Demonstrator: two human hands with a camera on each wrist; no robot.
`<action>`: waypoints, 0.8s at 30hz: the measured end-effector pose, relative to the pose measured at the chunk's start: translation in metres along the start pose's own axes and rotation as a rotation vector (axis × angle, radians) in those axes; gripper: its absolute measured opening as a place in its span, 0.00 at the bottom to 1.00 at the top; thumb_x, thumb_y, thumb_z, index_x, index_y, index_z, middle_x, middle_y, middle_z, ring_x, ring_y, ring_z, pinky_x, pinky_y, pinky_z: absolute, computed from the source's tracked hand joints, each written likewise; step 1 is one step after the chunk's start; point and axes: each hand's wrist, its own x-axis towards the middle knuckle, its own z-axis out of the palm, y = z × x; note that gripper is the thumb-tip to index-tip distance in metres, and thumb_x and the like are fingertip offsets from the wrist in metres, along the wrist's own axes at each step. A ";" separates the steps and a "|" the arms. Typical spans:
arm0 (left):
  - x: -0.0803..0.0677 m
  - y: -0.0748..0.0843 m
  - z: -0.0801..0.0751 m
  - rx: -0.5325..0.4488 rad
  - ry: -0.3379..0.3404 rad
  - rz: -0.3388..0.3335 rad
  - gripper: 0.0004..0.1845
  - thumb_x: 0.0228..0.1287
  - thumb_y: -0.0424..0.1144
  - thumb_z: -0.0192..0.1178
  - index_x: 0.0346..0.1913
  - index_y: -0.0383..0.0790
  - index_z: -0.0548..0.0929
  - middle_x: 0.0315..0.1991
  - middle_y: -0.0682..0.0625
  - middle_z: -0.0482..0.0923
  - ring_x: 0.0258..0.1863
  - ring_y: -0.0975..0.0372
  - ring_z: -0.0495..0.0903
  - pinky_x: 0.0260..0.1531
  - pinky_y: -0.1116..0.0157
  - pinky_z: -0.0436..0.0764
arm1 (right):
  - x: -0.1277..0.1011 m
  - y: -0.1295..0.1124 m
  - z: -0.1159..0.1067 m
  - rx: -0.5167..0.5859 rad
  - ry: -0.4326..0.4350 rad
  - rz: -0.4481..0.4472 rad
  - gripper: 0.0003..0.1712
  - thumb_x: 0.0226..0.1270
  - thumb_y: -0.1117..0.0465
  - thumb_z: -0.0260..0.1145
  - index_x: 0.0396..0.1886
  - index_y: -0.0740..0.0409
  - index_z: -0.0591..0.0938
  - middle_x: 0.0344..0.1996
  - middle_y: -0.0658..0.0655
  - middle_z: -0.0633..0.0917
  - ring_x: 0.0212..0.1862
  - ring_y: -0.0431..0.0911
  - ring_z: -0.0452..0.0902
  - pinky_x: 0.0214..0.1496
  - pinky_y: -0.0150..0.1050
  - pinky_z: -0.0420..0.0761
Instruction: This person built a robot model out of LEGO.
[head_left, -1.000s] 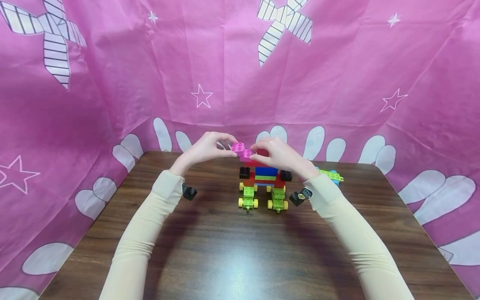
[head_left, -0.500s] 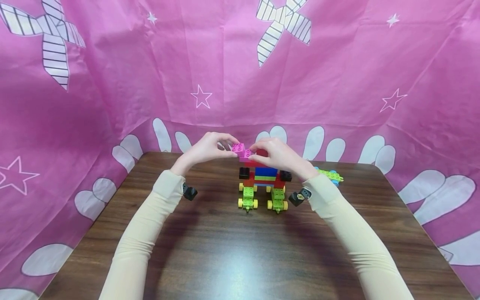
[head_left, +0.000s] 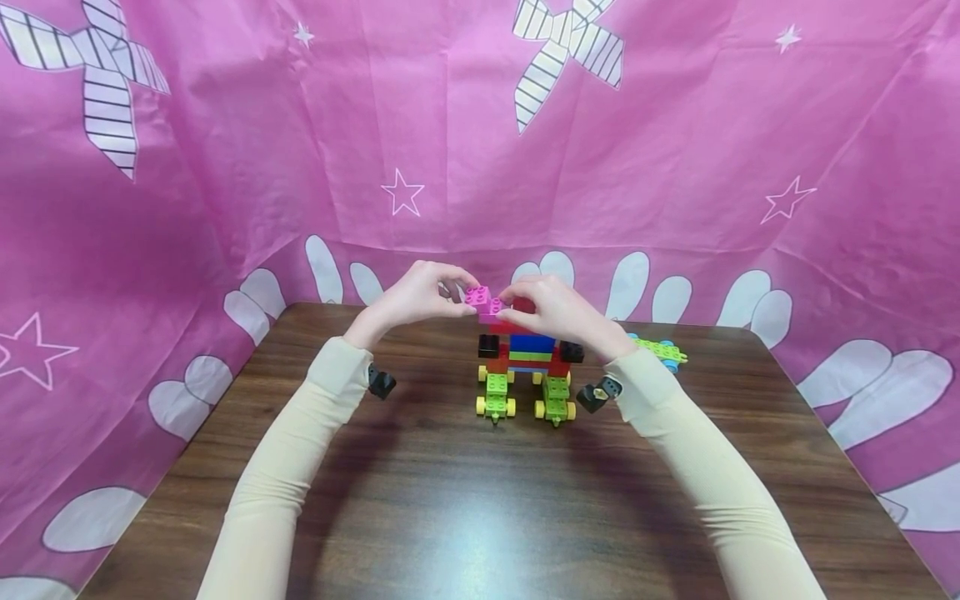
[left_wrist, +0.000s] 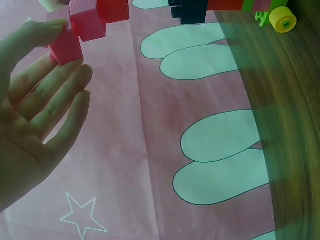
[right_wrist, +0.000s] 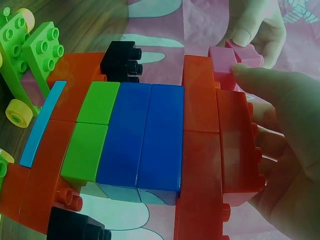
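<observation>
A figure of stacked toy building bricks stands on the table, with a blue middle (head_left: 532, 342), red bricks (right_wrist: 201, 95) and black bricks (head_left: 489, 346) at its sides. Its feet are green wheeled bases (head_left: 556, 398) with yellow wheels. At its top left sits a lower pink brick (head_left: 492, 316), which my right hand (head_left: 558, 308) pinches between thumb and fingers. My left hand (head_left: 416, 293) pinches an upper pink brick (head_left: 477, 298) that overlaps the lower one and juts out to the left. Whether the two are pressed fully together I cannot tell.
Behind the right forearm lies a green wheeled base (head_left: 662, 350) with blue wheels. The brown wooden table (head_left: 465, 500) ends at a pink patterned cloth (head_left: 480, 200) at the back and sides. A black wrist camera (head_left: 381, 382) hangs under each wrist.
My left hand and the upper pink brick have shifted very slightly to the right. My right hand and the brick figure hold their place.
</observation>
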 end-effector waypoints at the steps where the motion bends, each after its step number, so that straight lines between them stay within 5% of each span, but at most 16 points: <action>1: 0.000 0.000 0.000 0.002 -0.003 0.003 0.19 0.58 0.43 0.72 0.51 0.42 0.86 0.41 0.48 0.88 0.36 0.60 0.85 0.45 0.61 0.85 | 0.000 0.000 0.000 0.003 -0.001 0.001 0.18 0.65 0.50 0.70 0.48 0.57 0.87 0.42 0.56 0.90 0.43 0.47 0.86 0.50 0.42 0.86; 24: 0.007 0.011 -0.008 0.095 -0.056 0.022 0.17 0.57 0.39 0.70 0.49 0.38 0.87 0.39 0.46 0.89 0.31 0.61 0.84 0.37 0.65 0.85 | 0.001 0.000 0.001 0.029 -0.008 0.003 0.16 0.64 0.52 0.70 0.46 0.57 0.87 0.41 0.56 0.90 0.40 0.46 0.85 0.47 0.41 0.86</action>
